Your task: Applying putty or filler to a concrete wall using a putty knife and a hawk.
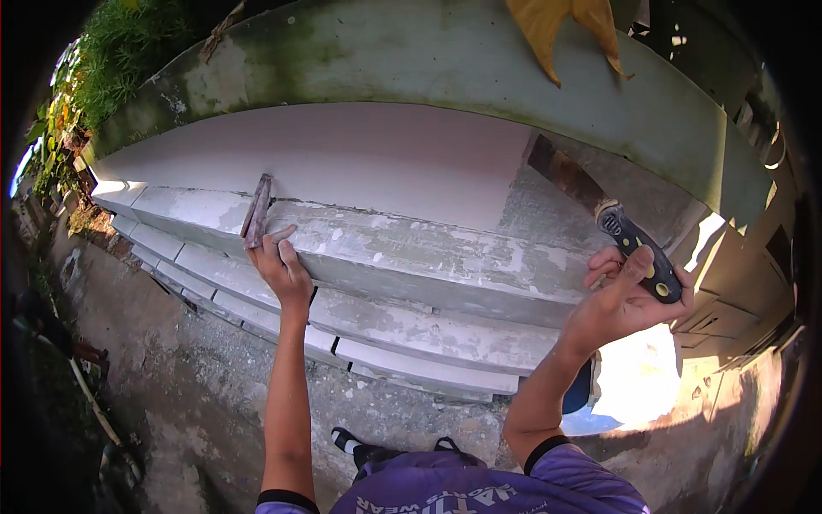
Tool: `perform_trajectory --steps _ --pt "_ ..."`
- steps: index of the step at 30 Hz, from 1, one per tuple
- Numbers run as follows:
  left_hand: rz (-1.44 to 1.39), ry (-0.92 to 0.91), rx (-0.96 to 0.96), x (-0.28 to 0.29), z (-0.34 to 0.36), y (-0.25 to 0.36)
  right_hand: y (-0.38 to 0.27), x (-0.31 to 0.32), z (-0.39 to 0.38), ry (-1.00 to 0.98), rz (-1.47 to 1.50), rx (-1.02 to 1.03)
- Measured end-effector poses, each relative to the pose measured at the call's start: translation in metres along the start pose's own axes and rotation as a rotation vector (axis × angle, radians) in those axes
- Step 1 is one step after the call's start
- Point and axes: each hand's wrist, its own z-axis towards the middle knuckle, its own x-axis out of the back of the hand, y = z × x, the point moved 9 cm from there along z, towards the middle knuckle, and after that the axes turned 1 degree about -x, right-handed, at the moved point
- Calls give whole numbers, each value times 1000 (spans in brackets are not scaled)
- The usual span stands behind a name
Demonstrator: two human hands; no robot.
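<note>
My left hand (282, 257) grips a narrow, stained flat piece (257, 210) resting on the top step (385, 244), whose grey surface has flaking white patches. My right hand (634, 287) holds a putty knife (612, 214) by its black handle with yellow spots, its rusty blade angled up to the left over the riser (385, 154). That riser is smooth pale white, with a rough grey patch at the right.
A greenish, stained ledge (385, 51) runs above, with a yellow dry leaf (548, 26) and plants (128, 60). Lower white steps (428, 334) descend to a concrete floor (171, 385). A long pole (94, 403) lies left, and my sandalled foot (342, 437) shows below.
</note>
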Motion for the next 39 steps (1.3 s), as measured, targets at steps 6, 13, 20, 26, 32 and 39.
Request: perform_trajectory --steps 6,13,20,26,32,39 --pt "-10 -28 68 0 0 -3 6 -13 4 -51 30 12" --pt "2 -19 36 -1 1 6 -2 4 22 -15 11 64" --pt "-19 -3 52 2 0 1 -9 11 18 -14 44 2" --pt "-2 -3 33 3 -2 2 -6 -13 6 -80 65 31" --pt "-7 -3 38 -3 -1 2 6 -15 6 -95 63 30" --pt "11 -20 40 -5 0 1 2 26 9 74 50 30"
